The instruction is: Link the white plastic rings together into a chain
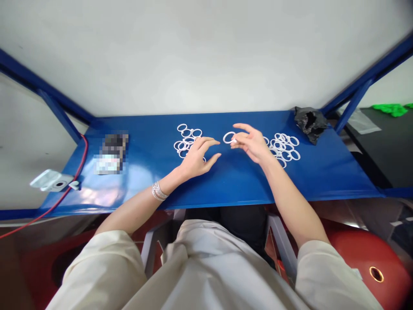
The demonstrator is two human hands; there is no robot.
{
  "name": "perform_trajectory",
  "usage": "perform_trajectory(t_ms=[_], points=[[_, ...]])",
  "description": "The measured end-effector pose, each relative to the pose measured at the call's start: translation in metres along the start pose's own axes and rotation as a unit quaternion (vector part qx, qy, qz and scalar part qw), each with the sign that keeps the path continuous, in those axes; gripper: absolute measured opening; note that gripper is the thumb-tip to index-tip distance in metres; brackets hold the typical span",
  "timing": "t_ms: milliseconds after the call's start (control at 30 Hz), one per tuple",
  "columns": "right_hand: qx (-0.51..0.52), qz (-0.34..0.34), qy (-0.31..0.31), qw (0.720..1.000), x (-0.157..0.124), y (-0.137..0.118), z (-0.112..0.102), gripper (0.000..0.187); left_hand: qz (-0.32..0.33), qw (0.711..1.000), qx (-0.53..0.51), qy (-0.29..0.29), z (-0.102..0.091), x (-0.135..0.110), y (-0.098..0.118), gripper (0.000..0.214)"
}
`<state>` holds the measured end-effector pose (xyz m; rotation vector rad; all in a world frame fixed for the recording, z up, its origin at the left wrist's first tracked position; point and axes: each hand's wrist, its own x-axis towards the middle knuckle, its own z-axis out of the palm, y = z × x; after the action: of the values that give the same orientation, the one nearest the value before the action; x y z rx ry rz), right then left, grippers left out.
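A single white ring [228, 137] with a small tab is pinched between the thumb and fingers of my right hand [251, 144], above the middle of the blue table. My left hand [200, 158] faces it, thumb and fingers apart, holding nothing. Partly behind the left hand lies a loose group of similar white rings [182, 128]. To the right of my right hand a second, denser pile of white rings [284, 148] overlaps on the table, partly covered by the wrist.
A crumpled black plastic bag [310, 124] lies at the back right of the blue table [151, 172]. Toward the left are a pixelated dark object [112, 150], an open white case [53, 181] and a red cable [84, 155]. Blue frame bars [61, 114] rise at both sides.
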<state>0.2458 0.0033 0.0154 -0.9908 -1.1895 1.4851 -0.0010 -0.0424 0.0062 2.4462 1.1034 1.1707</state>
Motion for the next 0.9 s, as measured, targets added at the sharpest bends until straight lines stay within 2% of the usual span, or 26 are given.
perform_trajectory(t_ms=[67, 167, 300, 433, 500, 600, 633, 700, 833, 900], points=[[0.042, 0.025, -0.057, 0.997, -0.008, 0.003, 0.023, 0.055, -0.005, 0.999, -0.050, 0.001, 0.004, -0.002, 0.003, 0.033], [0.054, 0.044, -0.085, 0.994, -0.015, 0.007, 0.040, 0.054, -0.053, 0.990, -0.130, -0.004, 0.011, -0.005, 0.005, 0.028], [-0.042, 0.012, -0.096, 0.994, -0.018, 0.011, 0.040, 0.054, -0.156, 0.957, -0.245, -0.027, 0.014, -0.006, 0.003, 0.029], [-0.161, -0.024, -0.133, 0.978, -0.020, 0.010, 0.039, 0.046, -0.195, 0.931, -0.301, -0.069, 0.008, -0.002, 0.001, 0.043], [-0.129, 0.001, -0.175, 0.976, -0.022, 0.009, 0.042, 0.050, -0.202, 0.902, -0.369, -0.097, 0.004, 0.001, 0.000, 0.047], [0.009, 0.043, -0.209, 0.977, -0.023, 0.006, 0.048, 0.060, -0.214, 0.843, -0.483, -0.099, 0.000, 0.003, 0.000, 0.053], [0.042, 0.049, -0.210, 0.976, -0.023, 0.006, 0.050, 0.062, -0.215, 0.832, -0.501, -0.097, -0.001, 0.003, -0.001, 0.054], [0.061, 0.052, -0.207, 0.975, -0.023, 0.007, 0.052, 0.063, -0.209, 0.839, -0.494, -0.094, -0.002, 0.004, -0.002, 0.053], [0.022, 0.024, -0.188, 0.982, -0.023, 0.013, 0.052, 0.056, -0.156, 0.908, -0.386, -0.048, -0.003, 0.005, -0.002, 0.051], [0.010, 0.005, -0.178, 0.984, -0.023, 0.017, 0.052, 0.053, -0.146, 0.920, -0.362, -0.020, -0.001, 0.004, -0.001, 0.050]])
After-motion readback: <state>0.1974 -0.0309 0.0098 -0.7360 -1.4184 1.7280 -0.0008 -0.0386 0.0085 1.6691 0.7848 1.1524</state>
